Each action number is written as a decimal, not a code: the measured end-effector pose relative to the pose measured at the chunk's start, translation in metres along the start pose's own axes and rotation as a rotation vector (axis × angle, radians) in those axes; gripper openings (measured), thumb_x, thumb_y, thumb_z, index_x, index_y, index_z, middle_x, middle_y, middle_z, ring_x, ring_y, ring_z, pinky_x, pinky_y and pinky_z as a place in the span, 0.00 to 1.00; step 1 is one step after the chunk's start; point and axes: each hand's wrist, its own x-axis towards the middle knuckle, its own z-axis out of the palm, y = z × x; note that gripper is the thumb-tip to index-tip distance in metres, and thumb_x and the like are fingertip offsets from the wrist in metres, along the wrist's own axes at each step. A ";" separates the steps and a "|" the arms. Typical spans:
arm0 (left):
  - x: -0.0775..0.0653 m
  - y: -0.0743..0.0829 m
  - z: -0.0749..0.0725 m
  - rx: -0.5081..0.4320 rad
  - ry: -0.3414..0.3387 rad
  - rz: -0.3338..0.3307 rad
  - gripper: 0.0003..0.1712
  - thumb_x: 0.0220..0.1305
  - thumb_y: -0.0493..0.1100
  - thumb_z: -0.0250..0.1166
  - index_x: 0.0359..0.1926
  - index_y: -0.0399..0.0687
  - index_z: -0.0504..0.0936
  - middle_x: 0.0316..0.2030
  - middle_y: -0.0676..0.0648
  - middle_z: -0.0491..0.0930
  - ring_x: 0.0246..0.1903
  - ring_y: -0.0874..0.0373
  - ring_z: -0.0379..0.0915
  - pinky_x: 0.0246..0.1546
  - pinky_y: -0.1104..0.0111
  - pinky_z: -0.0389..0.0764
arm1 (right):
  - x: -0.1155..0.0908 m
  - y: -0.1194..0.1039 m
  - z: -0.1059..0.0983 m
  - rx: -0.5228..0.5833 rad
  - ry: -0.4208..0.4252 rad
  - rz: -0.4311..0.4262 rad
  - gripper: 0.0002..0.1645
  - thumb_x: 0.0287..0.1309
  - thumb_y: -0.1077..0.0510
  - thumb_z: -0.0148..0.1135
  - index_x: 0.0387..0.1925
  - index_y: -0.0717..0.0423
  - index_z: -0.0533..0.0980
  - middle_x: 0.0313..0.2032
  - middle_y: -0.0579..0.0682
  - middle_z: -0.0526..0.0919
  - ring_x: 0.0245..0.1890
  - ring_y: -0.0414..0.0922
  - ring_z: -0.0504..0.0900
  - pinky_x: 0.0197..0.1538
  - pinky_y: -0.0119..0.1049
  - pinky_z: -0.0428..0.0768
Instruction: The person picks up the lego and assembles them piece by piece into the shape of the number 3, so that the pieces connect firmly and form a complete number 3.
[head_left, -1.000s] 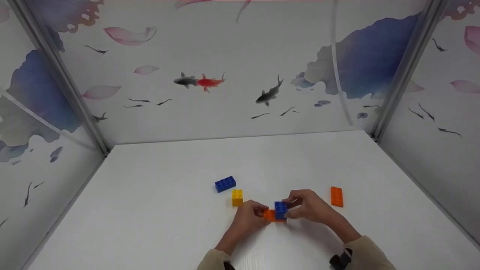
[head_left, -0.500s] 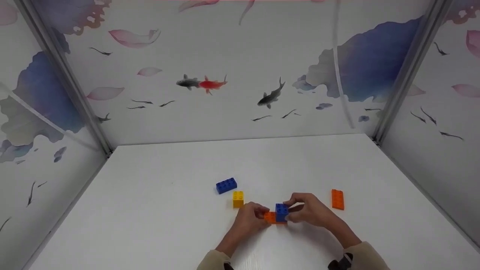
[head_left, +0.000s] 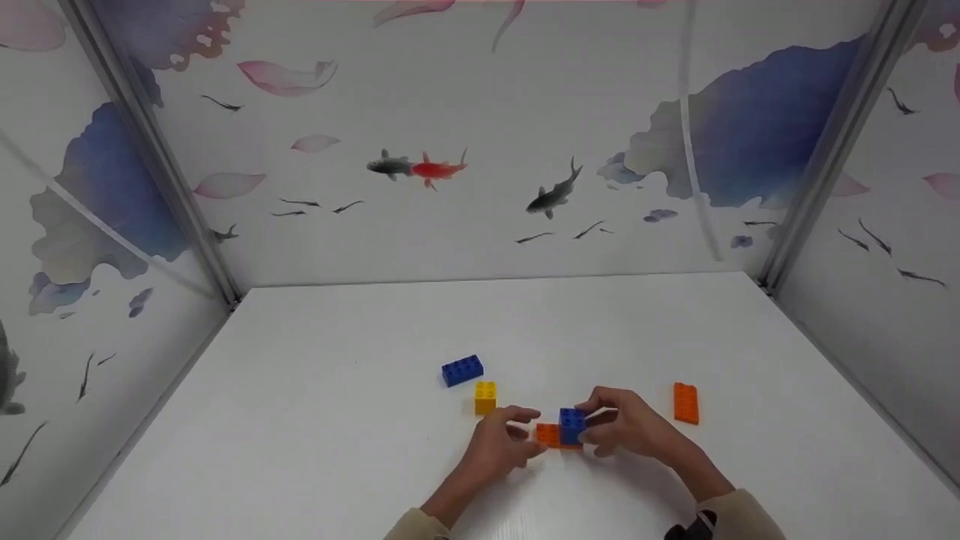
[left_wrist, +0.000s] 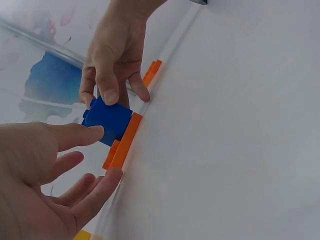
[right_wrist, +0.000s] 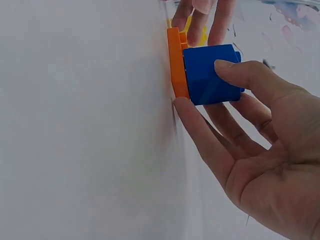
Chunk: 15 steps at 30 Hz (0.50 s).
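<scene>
A square blue building brick (head_left: 572, 426) sits on the right part of an orange studded plate (head_left: 547, 435) lying on the table. My right hand (head_left: 628, 424) pinches this brick, its thumb on the near face and fingers behind, as the right wrist view shows; one fingertip is right at the plate's end. At the plate's left end is my left hand (head_left: 495, 448), fingers spread apart and loosely bent, holding nothing. In the left wrist view its thumb overlaps the blue brick (left_wrist: 110, 120), and a fingertip is right at the end of the orange plate (left_wrist: 129, 142).
Just beyond my left hand stands a yellow square brick (head_left: 485, 398), with a longer blue brick (head_left: 463, 370) behind it. A second orange plate (head_left: 685, 403) lies to the right of my right hand. Printed panels (head_left: 450, 240) wall the white table (head_left: 337, 420) at back and sides.
My left hand has loosened from the orange plate, its fingers spreading away from the left end. The right hand stays at the blue brick. The head view has shifted slightly.
</scene>
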 end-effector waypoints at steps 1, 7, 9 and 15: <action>-0.002 0.000 -0.002 -0.009 0.002 0.009 0.23 0.59 0.39 0.73 0.56 0.52 0.82 0.53 0.47 0.81 0.42 0.60 0.78 0.39 0.68 0.87 | -0.001 0.001 0.001 0.008 0.001 0.004 0.19 0.56 0.58 0.73 0.46 0.58 0.76 0.59 0.60 0.79 0.51 0.48 0.83 0.44 0.43 0.88; -0.010 -0.005 -0.024 -0.072 0.058 0.137 0.20 0.64 0.42 0.69 0.56 0.42 0.80 0.53 0.39 0.80 0.44 0.56 0.79 0.39 0.68 0.87 | 0.001 0.005 0.005 0.040 -0.020 0.012 0.22 0.56 0.56 0.73 0.49 0.57 0.75 0.58 0.59 0.78 0.51 0.48 0.81 0.45 0.44 0.88; -0.011 -0.008 -0.031 -0.071 0.097 0.193 0.19 0.66 0.43 0.67 0.56 0.40 0.80 0.52 0.38 0.80 0.45 0.55 0.78 0.37 0.70 0.86 | 0.001 0.005 0.004 0.038 -0.028 0.012 0.22 0.57 0.56 0.73 0.50 0.57 0.74 0.57 0.58 0.79 0.51 0.48 0.81 0.45 0.43 0.88; -0.005 -0.013 -0.054 -0.074 0.198 0.258 0.17 0.71 0.45 0.62 0.54 0.39 0.80 0.49 0.40 0.81 0.43 0.54 0.77 0.33 0.73 0.86 | 0.000 0.007 0.003 0.036 -0.036 0.014 0.23 0.57 0.55 0.72 0.52 0.57 0.74 0.55 0.58 0.79 0.49 0.48 0.81 0.44 0.42 0.88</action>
